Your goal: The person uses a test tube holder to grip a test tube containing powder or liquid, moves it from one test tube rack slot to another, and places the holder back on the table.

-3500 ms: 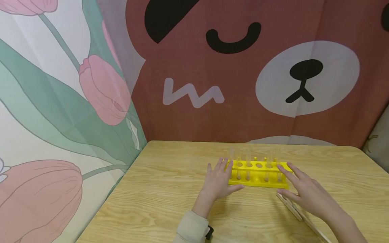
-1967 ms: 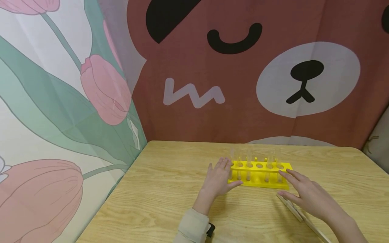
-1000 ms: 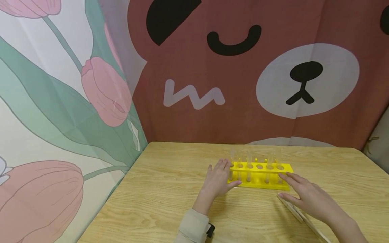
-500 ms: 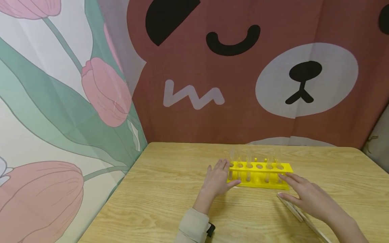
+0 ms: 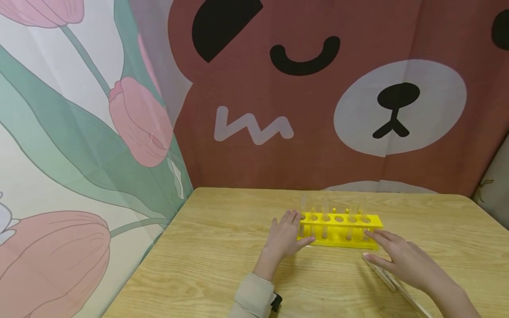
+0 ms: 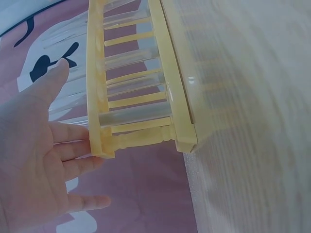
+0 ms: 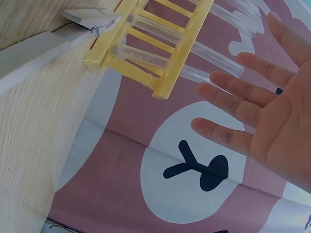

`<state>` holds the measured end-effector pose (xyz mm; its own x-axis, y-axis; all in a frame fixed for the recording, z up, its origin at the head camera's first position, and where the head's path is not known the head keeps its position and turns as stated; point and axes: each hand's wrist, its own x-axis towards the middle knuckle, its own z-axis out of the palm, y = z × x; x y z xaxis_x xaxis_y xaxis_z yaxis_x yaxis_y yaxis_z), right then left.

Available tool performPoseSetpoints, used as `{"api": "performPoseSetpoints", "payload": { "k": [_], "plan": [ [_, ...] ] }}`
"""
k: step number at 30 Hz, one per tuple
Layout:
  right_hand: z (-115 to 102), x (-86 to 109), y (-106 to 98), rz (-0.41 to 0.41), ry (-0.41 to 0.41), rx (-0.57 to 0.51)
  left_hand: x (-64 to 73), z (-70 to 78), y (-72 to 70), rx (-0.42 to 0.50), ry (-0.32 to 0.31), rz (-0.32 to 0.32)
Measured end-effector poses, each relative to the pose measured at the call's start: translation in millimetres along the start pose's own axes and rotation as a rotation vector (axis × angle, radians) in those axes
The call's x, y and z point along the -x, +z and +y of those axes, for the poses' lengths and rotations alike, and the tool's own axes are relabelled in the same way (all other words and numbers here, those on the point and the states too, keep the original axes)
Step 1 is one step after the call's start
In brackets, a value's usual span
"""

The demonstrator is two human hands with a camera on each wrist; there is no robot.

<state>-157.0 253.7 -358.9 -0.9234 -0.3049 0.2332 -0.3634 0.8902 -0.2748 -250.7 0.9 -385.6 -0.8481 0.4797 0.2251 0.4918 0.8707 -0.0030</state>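
A yellow test tube rack (image 5: 338, 225) stands on the table with several clear test tubes (image 5: 325, 232) upright in its holes; one hole near the middle has no tube. My left hand (image 5: 280, 238) is at the rack's left end, fingers extended and thumb apart. In the left wrist view its fingertips (image 6: 82, 145) reach the end of the top plate. Beyond the right end, my right hand (image 5: 405, 260) hovers with fingers extended and nothing held. The right wrist view has its palm facing the tubes, with a gap between. Below it lies a wooden test tube clamp (image 5: 379, 273).
The wood-grain table (image 5: 191, 265) ends behind the rack at a hanging cloth (image 5: 246, 168) with a bear print. A tulip-print cloth (image 5: 79, 185) hangs on the left. The clamp's long handle (image 7: 29, 58) runs toward the front right.
Since the earliest frame, my right fingers have slipped from over the rack's right end to lower in front of it. My left fingers, spread before, are closer together. The clamp stays put.
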Motion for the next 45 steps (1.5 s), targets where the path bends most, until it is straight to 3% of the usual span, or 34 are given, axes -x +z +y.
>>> {"api": "performPoseSetpoints", "payload": {
  "k": [7, 20, 26, 35, 45],
  "plan": [
    [0, -0.1, 1, -0.015, 0.009, -0.005, 0.8, -2.0, 3.3, 0.006, 0.002, 0.002],
    [1, -0.7, 1, -0.026, 0.016, -0.018, 0.4, -0.7, 2.4, -0.045, -0.019, -0.065],
    [1, -1.1, 2, -0.068, 0.042, -0.028, 0.6, -0.7, 5.0, -0.018, -0.019, -0.06],
    [3, -0.9, 0, -0.059, 0.046, -0.031, 1.3, -2.8, 4.2, -0.014, -0.002, -0.048],
    [12, -3.4, 9, -0.223, 0.134, -0.035, 1.9, -1.4, 4.0, -0.01, -0.001, -0.06]
  ]
}}
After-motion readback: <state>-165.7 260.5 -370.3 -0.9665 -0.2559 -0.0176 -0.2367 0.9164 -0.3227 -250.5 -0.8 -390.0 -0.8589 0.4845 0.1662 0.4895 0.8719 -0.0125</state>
